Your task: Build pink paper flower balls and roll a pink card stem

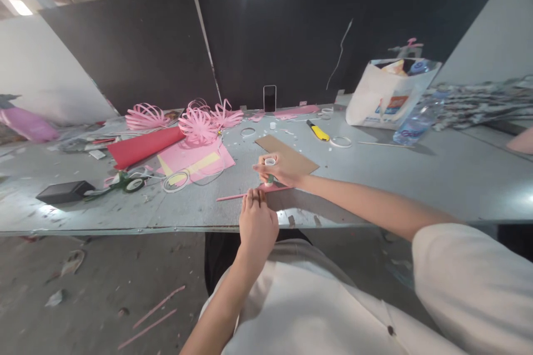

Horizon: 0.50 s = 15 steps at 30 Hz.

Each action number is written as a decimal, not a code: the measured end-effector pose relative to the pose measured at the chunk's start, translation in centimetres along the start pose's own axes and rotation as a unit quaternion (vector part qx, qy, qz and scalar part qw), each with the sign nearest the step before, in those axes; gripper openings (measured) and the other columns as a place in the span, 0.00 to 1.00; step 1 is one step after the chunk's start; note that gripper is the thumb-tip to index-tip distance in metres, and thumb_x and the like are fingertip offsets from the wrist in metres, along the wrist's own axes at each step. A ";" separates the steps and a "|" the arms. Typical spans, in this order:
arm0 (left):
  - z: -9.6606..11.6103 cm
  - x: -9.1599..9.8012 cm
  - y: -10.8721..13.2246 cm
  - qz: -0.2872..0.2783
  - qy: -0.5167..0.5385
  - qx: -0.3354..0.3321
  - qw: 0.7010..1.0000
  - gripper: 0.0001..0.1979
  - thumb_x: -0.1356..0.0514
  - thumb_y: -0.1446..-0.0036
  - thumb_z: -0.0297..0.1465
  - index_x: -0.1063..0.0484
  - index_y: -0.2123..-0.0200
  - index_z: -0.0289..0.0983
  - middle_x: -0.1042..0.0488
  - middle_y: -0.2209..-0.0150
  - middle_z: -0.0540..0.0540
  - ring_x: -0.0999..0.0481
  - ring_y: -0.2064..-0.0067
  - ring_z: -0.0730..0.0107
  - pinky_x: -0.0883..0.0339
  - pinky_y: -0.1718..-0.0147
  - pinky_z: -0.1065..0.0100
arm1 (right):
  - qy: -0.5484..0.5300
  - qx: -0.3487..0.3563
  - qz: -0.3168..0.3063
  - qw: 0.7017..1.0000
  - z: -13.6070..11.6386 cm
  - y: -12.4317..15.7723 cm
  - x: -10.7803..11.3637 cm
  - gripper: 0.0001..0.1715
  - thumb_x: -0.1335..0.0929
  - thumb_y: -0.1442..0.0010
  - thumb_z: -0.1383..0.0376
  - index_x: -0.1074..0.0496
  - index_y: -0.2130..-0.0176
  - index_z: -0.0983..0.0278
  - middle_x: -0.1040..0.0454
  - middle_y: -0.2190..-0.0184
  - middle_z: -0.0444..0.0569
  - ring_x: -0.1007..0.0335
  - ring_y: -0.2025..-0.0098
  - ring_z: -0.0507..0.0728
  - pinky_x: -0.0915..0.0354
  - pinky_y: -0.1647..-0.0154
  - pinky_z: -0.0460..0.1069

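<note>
My right hand (280, 170) is closed round a small glue stick (270, 179) with a white end, held upright on a narrow pink paper strip (231, 197). Just nearer the table's front edge, my left hand (257, 216) presses on the same strip, its fingers together and bent over it. A brown cardboard piece (291, 154) lies behind my right hand, partly covered by it. Pink looped paper strips (200, 123) stand at the back left, beside a red sheet (144, 146) and pink paper (222, 160).
A yellow cutter (320, 132) and a tape ring (341, 142) lie behind the cardboard. Back right stand a white bag (385, 97) and a bottle (418, 119). A phone (270, 99) leans on the black panel. Scissors (125, 182) and a dark block (65, 192) are left.
</note>
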<state>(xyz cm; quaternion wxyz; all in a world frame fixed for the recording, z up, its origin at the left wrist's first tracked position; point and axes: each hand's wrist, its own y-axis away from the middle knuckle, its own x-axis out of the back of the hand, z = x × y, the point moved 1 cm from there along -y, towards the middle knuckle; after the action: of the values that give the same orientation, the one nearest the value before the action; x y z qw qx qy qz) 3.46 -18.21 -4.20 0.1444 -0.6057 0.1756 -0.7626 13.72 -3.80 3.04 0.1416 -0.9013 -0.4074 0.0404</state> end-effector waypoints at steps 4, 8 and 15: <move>0.1 0.0 0.0 -0.002 -0.006 -0.003 1.000 0.29 0.48 0.34 0.25 0.30 0.33 0.18 0.26 0.35 0.25 0.31 0.28 0.41 0.36 0.29 0.46 | -0.036 -0.031 0.072 0.996 0.1 -0.5 -1.2 0.34 0.23 0.37 0.51 0.45 0.77 0.59 0.50 0.82 0.35 0.59 0.80 0.47 0.56 0.82 0.46; 0.1 0.2 0.0 -0.018 -0.013 0.003 1.000 0.31 0.47 0.34 0.25 0.33 0.30 0.18 0.26 0.34 0.25 0.33 0.27 0.42 0.38 0.28 0.49 | -0.044 -0.069 0.059 0.995 0.0 -1.0 -2.3 0.34 0.23 0.39 0.50 0.46 0.77 0.58 0.52 0.83 0.34 0.61 0.81 0.47 0.56 0.84 0.46; 0.3 0.7 -0.2 -0.031 -0.022 0.005 0.999 0.31 0.48 0.34 0.25 0.33 0.31 0.17 0.26 0.34 0.26 0.33 0.27 0.42 0.38 0.28 0.49 | -0.010 -0.073 0.050 0.996 -0.1 -0.7 -2.2 0.32 0.23 0.40 0.54 0.45 0.77 0.59 0.50 0.84 0.34 0.61 0.80 0.47 0.56 0.84 0.44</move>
<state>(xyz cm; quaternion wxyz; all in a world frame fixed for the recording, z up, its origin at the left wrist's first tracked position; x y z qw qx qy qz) 3.57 -18.38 -3.43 0.1276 -0.6269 0.1497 -0.7538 11.77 -5.07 3.23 0.0687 -0.9282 -0.3647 0.0270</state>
